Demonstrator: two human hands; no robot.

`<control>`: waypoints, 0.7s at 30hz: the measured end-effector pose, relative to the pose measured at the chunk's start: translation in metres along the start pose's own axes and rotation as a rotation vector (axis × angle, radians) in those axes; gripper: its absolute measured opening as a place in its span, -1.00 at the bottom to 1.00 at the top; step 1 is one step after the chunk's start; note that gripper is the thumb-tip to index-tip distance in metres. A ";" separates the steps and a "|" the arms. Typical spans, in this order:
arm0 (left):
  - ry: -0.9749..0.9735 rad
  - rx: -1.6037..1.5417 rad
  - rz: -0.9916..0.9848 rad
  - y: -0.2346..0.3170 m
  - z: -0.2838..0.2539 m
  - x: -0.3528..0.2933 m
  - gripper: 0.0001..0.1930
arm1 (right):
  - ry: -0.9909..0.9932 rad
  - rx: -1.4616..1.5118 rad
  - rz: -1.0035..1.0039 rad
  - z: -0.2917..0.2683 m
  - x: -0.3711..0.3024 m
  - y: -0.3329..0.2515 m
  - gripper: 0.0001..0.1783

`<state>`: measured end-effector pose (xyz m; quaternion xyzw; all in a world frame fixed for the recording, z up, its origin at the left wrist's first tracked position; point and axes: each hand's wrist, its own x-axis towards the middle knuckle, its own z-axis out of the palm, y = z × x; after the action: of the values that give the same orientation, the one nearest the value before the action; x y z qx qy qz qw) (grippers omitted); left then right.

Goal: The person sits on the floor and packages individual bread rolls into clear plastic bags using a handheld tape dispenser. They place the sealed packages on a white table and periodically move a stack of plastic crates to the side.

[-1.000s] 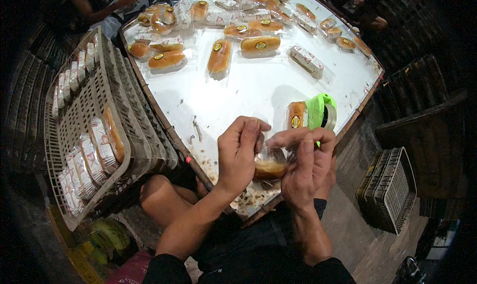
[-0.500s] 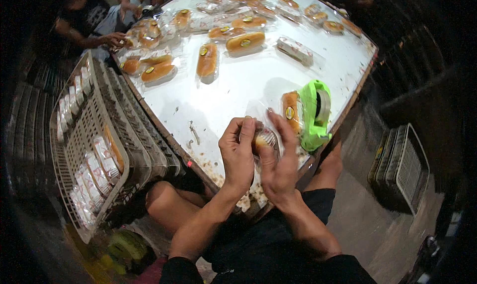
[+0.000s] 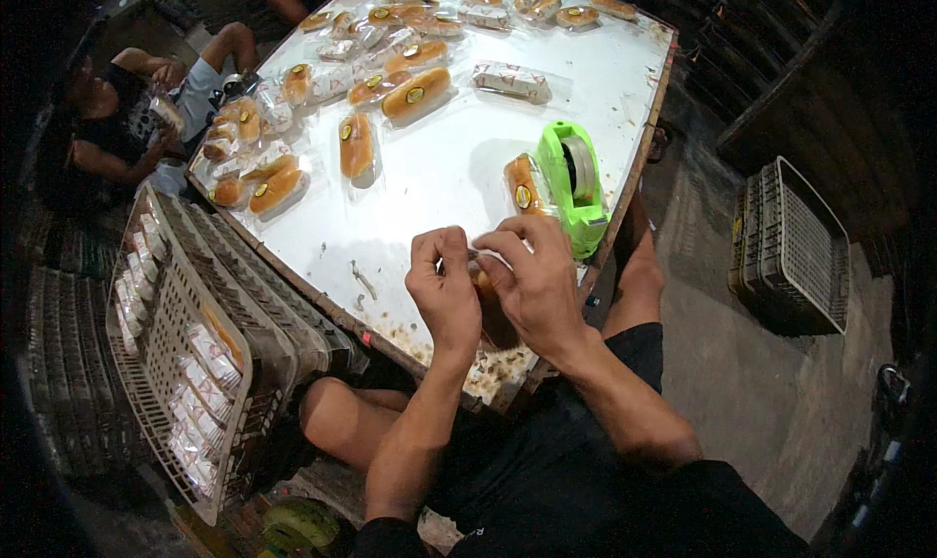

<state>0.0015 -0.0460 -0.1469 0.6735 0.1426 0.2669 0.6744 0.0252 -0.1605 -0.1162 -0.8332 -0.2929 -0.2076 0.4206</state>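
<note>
Over the near corner of the white table (image 3: 429, 192), my two hands are close together on a wrapped bread roll (image 3: 496, 319). My left hand (image 3: 444, 290) is closed, thumb against the curled fingers, at the wrapper's top. My right hand (image 3: 537, 290) is bent over the roll from the other side, its fingers pinched towards the left hand's. The roll shows brown between and below the hands; the fingers hide much of it. Just beyond the right hand stands a bright green tape dispenser (image 3: 590, 221), with another wrapped roll (image 3: 524, 185) lying against its left side.
Several bagged rolls (image 3: 417, 95) lie over the far and left parts of the table. At my left, a stack of plastic crates (image 3: 210, 285) holds packed rolls. More crates (image 3: 815, 256) stand on the floor at right. Another person (image 3: 117, 119) sits at the far left.
The view has shifted, so the table sits further left. My right hand's fingers, spread before, have come together against the left at the wrapper. The other person's hand has left the table.
</note>
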 end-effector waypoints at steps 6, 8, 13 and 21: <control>-0.151 -0.109 0.046 0.017 -0.006 0.000 -0.83 | 0.063 0.334 0.139 0.009 0.003 0.000 -0.83; -0.102 -0.346 -0.261 0.017 -0.007 -0.001 -0.83 | 0.062 0.589 0.449 0.016 0.005 -0.012 -0.78; 0.056 -0.471 -0.249 0.006 -0.009 0.009 -0.73 | 0.113 0.330 0.429 -0.016 0.008 0.020 -0.72; 0.094 -0.223 -0.163 -0.018 -0.016 0.034 -0.78 | -0.030 -0.277 0.572 -0.026 -0.002 0.165 -0.51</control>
<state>0.0230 -0.0132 -0.1596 0.5674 0.1977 0.2565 0.7571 0.1309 -0.2608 -0.1983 -0.9341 -0.0217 -0.1066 0.3400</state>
